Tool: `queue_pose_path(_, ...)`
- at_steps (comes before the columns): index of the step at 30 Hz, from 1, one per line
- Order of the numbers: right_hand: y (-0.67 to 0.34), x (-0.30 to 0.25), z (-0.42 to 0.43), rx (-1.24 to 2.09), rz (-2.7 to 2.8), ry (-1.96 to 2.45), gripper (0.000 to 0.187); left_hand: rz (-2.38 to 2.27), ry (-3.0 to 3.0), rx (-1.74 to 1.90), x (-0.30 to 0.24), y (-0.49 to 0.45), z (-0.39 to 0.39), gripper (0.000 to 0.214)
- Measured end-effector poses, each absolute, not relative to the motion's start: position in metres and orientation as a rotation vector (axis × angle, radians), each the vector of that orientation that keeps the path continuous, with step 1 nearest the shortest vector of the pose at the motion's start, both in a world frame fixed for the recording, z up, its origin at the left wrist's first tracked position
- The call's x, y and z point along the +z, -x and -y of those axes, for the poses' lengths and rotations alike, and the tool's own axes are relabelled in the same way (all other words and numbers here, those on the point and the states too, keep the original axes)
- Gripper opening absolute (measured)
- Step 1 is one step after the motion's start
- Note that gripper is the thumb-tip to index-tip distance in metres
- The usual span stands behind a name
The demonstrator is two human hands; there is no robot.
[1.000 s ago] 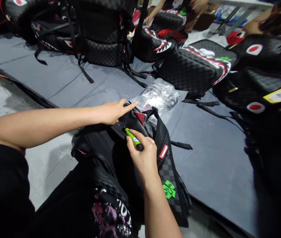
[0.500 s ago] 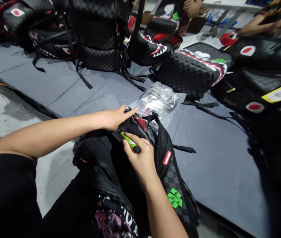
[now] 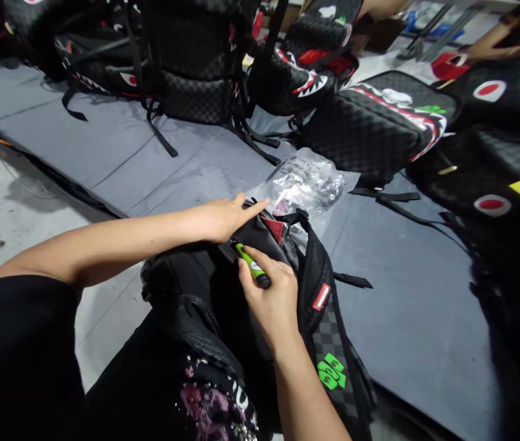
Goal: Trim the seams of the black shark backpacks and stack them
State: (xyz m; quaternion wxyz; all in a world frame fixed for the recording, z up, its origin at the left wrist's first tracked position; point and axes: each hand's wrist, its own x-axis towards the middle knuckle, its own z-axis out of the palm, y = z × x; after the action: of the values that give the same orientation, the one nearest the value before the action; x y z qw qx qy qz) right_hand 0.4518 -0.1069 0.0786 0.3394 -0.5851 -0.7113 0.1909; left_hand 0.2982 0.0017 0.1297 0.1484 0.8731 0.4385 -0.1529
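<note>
A black checkered backpack (image 3: 331, 334) with a red strap label and green patches rests against my lap at the table edge. My left hand (image 3: 225, 219) grips its upper part, index finger stretched out along the top and thumb raised; the lower fingers are hidden. In my right hand (image 3: 272, 288) is a small tool with a green and black handle (image 3: 253, 267), closed in the fingers. Its thin dark tip points at the black fabric beside my left hand; the tip's exact shape is hard to make out. A red triangular piece (image 3: 273, 229) shows on the backpack.
Just beyond the backpack lies a crumpled clear plastic bag (image 3: 308, 180) on the grey table (image 3: 406, 269). Several black backpacks with shark-mouth prints, such as one checkered backpack (image 3: 374, 125), line the far side. Another person's arm (image 3: 493, 46) is at upper right.
The whole view has shifted slightly, so my hands and the backpack appear a little further right. Both hands keep their hold, and the tool stays at the same spot.
</note>
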Motion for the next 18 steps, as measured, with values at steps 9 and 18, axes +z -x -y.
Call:
queue_pose_path(9, -0.4462, 0.0795, 0.1076, 0.553, 1.797, 1.529, 0.023, -1.280, -2.520, -0.419, 0.1277, -0.2965, -0.0014, 0.096)
queue_pose_path(18, -0.4457, 0.0806, 0.1095, 0.560, 1.765, 1.571, 0.022, -1.274, -2.529, -0.422, 0.1256, -0.2966, -0.0023, 0.098)
